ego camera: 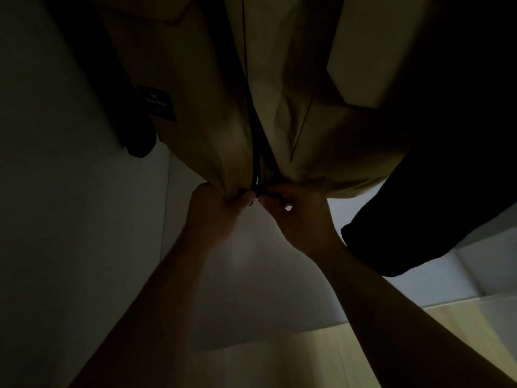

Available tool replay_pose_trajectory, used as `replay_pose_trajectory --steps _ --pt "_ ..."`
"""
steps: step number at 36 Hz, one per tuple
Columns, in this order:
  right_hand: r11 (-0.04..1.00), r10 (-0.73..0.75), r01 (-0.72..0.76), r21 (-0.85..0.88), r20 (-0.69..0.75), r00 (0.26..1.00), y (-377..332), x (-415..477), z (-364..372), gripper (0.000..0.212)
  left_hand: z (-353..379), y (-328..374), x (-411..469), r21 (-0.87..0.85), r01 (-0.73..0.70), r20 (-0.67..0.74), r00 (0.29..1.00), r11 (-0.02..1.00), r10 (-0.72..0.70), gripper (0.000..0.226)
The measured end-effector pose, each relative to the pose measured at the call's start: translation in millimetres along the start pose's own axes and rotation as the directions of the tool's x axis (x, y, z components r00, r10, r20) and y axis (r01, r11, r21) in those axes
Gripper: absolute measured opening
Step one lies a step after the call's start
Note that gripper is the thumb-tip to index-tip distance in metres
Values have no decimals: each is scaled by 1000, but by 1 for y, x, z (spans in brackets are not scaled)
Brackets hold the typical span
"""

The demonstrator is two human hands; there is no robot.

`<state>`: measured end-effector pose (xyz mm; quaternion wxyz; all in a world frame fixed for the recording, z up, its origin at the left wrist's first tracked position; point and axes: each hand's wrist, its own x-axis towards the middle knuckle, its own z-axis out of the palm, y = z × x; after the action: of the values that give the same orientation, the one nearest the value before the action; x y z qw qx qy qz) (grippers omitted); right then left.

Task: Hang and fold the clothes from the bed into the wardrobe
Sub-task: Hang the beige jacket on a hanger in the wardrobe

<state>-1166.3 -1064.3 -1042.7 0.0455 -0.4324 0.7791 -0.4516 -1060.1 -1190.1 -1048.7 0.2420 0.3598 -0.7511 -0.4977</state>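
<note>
A beige jacket (212,107) hangs inside the dim wardrobe, with a dark zipper (256,152) running down its front and a black label on its left panel. My left hand (215,211) grips the bottom hem of the left front panel beside the zipper. My right hand (296,211) pinches the bottom of the right panel at the zipper's lower end. Both hands meet at the hem, almost touching.
A dark garment (436,191) hangs to the right of the jacket, another dark piece (120,107) to its left. The white wardrobe wall (56,219) stands on the left. The wardrobe's pale floor (251,289) lies below, with light wooden flooring (321,359) nearer to me.
</note>
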Motion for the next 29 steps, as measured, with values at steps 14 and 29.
replay_pose_trajectory --steps 14,29 --pt "841 -225 198 -503 7 974 -38 18 -8 9 0 2 0 19 -38 -30 999 999 38 28" --pt "971 187 -142 -190 247 951 -41 22 11 6 -1 -2 -5 -269 58 57 997 961 -44 18"
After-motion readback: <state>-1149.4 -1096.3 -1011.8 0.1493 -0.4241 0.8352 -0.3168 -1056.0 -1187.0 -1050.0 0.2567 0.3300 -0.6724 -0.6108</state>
